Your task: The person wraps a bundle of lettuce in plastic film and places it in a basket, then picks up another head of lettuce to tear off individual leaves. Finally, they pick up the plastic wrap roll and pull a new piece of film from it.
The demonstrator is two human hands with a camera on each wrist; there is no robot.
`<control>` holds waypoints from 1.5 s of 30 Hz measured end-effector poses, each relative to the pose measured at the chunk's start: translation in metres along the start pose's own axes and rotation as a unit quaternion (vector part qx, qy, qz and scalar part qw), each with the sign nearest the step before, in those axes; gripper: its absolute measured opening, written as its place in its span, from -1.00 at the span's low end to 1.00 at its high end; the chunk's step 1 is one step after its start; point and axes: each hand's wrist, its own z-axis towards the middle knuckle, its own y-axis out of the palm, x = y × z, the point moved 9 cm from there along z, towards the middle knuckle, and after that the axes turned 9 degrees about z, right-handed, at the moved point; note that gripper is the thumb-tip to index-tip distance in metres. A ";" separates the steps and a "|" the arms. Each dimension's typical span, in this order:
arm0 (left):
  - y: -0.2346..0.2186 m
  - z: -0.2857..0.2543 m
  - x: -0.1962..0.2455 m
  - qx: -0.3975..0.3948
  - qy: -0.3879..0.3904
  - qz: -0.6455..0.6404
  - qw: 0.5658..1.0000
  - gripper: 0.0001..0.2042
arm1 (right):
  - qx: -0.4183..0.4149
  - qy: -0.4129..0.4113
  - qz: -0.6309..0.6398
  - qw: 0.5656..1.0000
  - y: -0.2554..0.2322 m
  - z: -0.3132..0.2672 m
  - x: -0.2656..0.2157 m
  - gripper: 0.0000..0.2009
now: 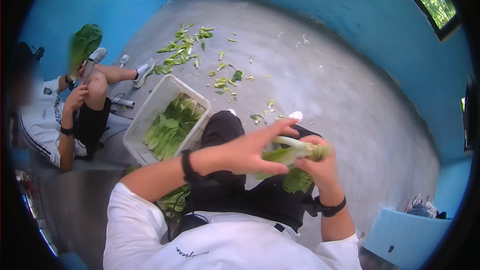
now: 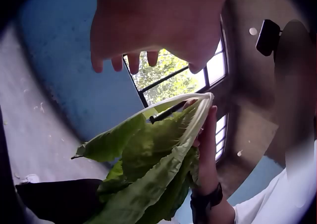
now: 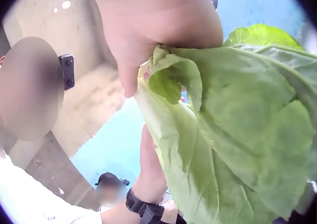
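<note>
A head of leafy greens with a pale stalk base (image 1: 316, 151) is over my lap, its broad green leaves (image 2: 153, 169) hanging down. My right hand (image 1: 325, 170) grips it near the base, thumb and fingers around the stalks. In the right wrist view, the leaves (image 3: 237, 130) spread out below that hand (image 3: 158, 21). My left hand (image 1: 245, 152) is spread beside the stalks, fingers extended and thumb apart. The left wrist view shows this hand (image 2: 153, 26) above the greens, with a gap between them. A dark thin bar (image 2: 168, 112) shows between the stalks.
At my left leg stands a white plastic crate (image 1: 131, 141) holding loose leaves (image 1: 170, 127). More greens (image 1: 175, 201) lie beside my left thigh. Leaf scraps (image 1: 182, 50) litter the floor ahead. Another person (image 1: 47, 120) sits at left holding a leafy vegetable (image 1: 87, 39).
</note>
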 end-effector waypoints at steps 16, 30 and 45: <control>0.111 0.091 0.054 0.130 0.068 -0.068 0.987 -0.56 | 0.312 -0.051 -0.062 0.947 -0.191 -0.065 -0.048 -0.62; 0.122 0.121 0.027 0.262 0.049 -0.148 0.952 -0.45 | 0.309 -0.030 -0.057 0.949 -0.190 -0.091 -0.062 -0.56; 0.026 -0.024 -0.047 0.108 -0.130 -0.097 0.981 -0.73 | -0.024 0.072 -0.134 0.988 0.011 0.012 0.019 -0.86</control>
